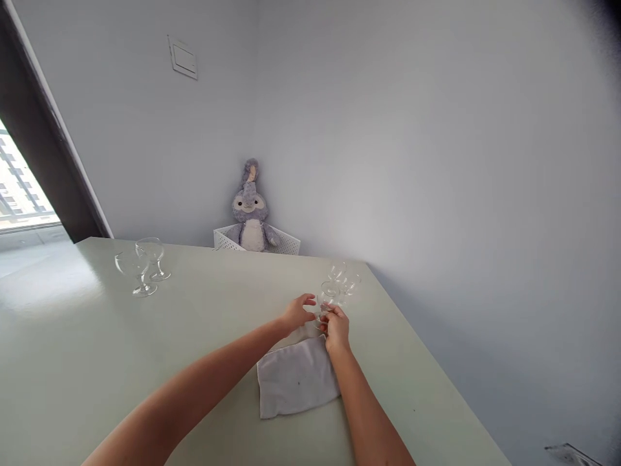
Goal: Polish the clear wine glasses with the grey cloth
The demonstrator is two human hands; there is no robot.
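My right hand [336, 325] closes its fingers around the lower bowl or stem of a clear stemmed glass [329, 291]. On the glass's left side, my left hand [297, 313] has its fingers apart and curved toward it; whether they touch it I cannot tell. Just behind stand two more clear glasses, one farther back [337, 269] and one to the right [352, 283]. A folded light grey cloth [297, 380] lies flat in front of the hands, close to my right forearm.
Two stemmed glasses, a nearer one [132, 264] and a farther one [151, 249], stand at the table's [213, 304] left. Behind the far edge, a grey plush toy [251, 213] sits in a white perforated basket [287, 243]. Walls rise behind and to the right.
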